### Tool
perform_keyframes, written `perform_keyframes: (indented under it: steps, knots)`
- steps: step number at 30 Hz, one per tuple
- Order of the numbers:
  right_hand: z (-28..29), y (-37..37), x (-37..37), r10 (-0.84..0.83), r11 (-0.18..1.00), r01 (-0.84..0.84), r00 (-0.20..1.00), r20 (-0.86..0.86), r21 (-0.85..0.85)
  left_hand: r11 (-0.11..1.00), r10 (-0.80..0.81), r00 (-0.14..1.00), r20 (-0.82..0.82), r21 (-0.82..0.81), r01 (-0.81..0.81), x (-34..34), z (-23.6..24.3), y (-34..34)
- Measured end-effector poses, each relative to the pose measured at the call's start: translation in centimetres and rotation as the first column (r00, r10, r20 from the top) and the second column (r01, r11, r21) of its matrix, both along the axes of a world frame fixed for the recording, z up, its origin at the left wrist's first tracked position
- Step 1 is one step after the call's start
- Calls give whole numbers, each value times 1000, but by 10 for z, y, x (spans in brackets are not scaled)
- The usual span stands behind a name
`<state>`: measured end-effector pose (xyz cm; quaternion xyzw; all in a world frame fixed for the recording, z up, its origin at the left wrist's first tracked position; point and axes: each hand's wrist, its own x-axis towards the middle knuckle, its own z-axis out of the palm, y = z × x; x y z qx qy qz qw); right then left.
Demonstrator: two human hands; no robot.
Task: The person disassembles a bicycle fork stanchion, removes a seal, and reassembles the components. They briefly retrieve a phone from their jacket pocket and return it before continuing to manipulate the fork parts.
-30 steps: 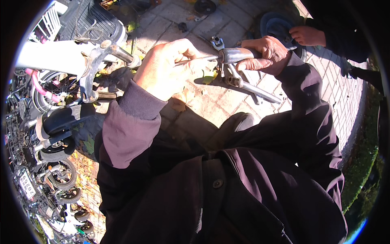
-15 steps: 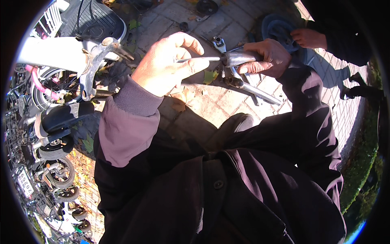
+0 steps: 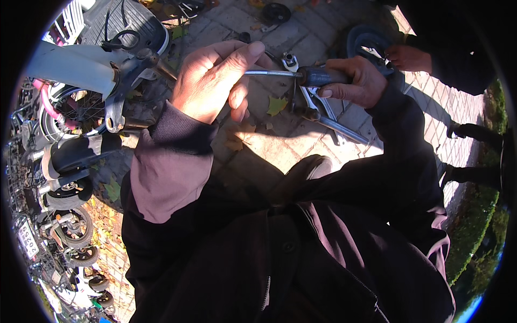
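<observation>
A screwdriver (image 3: 316, 76) with a dark ridged handle and a bright metal shaft lies level in front of me, above the paving. My right hand (image 3: 360, 81) is closed round the rear of its handle. At the other end, my left hand (image 3: 212, 81) is closed about the shaft, thumb lying along the top and fingers curled beneath; the tip is hidden behind it. Below the tool, on the bricks, lie a wrench (image 3: 290, 62) and a long metal bar-like tool (image 3: 344, 131), partly overlapping other metal tools.
At left stands a bare metal fork (image 3: 113, 110) on a pale frame tube (image 3: 75, 67), beside several parked bikes. A wheel (image 3: 369, 43) lies at the upper right, where another person's hand (image 3: 409, 57) reaches in. A round dark part (image 3: 276, 13) sits on the paving.
My left hand has turned, its thumb rising over the shaft. The screwdriver's handle has shifted slightly right and passed into shade. A person's legs at the far right have moved.
</observation>
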<state>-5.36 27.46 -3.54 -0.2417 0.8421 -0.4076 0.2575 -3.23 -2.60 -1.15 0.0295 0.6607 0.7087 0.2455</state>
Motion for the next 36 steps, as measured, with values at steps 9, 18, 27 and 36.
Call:
perform_keyframes:
  steps: [9,18,27,36]
  knots:
    - [2,3,-3,-44,981,70,988,148,-178,838,-142,986,88,541,73,-7,-8,-8]
    - [-1,-1,-1,-72,966,112,982,172,-232,959,253,946,-200,182,-218,4,-2,8]
    - [-12,5,-11,136,914,19,927,350,-405,894,430,897,-105,189,-406,7,-14,15]
    - [-16,1,-9,-56,973,76,994,99,-218,899,438,893,-105,72,-433,3,-16,15]
